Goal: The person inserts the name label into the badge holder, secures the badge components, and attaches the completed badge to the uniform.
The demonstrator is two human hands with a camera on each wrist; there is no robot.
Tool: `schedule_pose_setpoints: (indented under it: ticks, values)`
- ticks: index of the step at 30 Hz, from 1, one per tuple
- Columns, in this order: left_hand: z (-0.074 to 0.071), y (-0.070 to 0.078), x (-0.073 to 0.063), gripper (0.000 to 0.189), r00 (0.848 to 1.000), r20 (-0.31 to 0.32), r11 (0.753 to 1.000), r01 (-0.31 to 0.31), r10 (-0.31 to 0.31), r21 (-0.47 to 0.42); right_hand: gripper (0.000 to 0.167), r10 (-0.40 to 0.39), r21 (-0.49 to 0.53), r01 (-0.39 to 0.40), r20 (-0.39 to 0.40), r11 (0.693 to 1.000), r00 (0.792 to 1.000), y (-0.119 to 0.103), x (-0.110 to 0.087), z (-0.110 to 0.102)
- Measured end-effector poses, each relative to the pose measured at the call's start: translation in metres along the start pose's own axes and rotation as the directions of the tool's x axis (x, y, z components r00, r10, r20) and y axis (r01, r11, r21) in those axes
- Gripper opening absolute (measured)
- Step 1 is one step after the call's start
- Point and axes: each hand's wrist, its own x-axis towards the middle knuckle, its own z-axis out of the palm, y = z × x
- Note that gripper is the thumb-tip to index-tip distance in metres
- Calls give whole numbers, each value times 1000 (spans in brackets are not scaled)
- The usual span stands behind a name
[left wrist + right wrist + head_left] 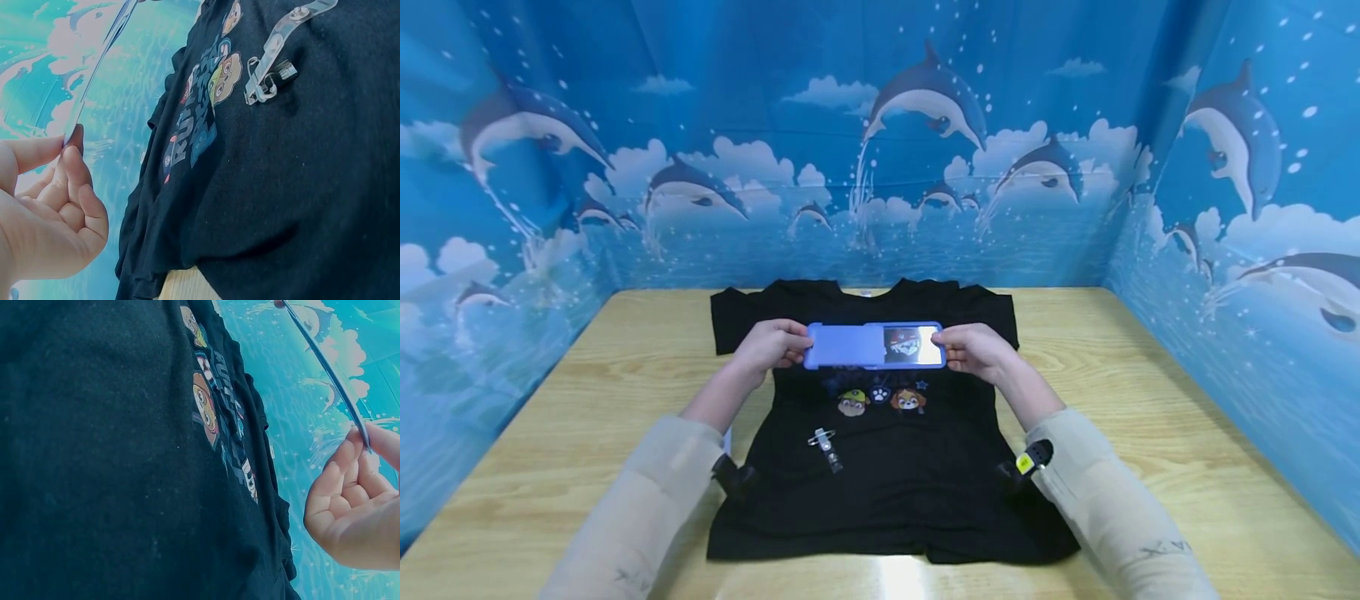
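In the head view a blue-violet badge holder (847, 345) is held level above a black T-shirt (880, 492). Its left part is plain, and the right part has a shiny window with a dark and white picture behind it. My left hand (772, 344) pinches the left end between thumb and fingers. The right end is pinched by my right hand (976, 350). Both wrist views show the holder edge-on as a thin strip. A badge clip (827, 451) with a clear strap and a pin lies on the shirt, left of the middle.
The T-shirt lies spread on a wooden table (1150, 417), its neck at the far side, with cartoon dogs (880, 400) printed on the chest. Behind the table hangs a blue curtain (760, 75) with dolphins. A white edge shows beside the left forearm.
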Motion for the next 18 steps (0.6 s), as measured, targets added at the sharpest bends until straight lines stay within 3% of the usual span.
schedule_pose_setpoints:
  ticks: [5, 13, 18]
  values:
    - [-3, -2, -1, 26, 1000, -12, 1000, -1, 2, 18, 40, 27, -5, -27, -11, 1000, 1000, 3, 4, -3]
    - [-14, -8, -5, 28, 999, -41, 999, 17, -15, 49, 19, 27, 29, -27, -8, 999, 1000, 3, 0, -6]
    - [-21, -14, -8, 30, 998, -40, 997, 44, -42, 56, 23, 31, 26, -31, -16, 999, 999, 5, 0, -8]
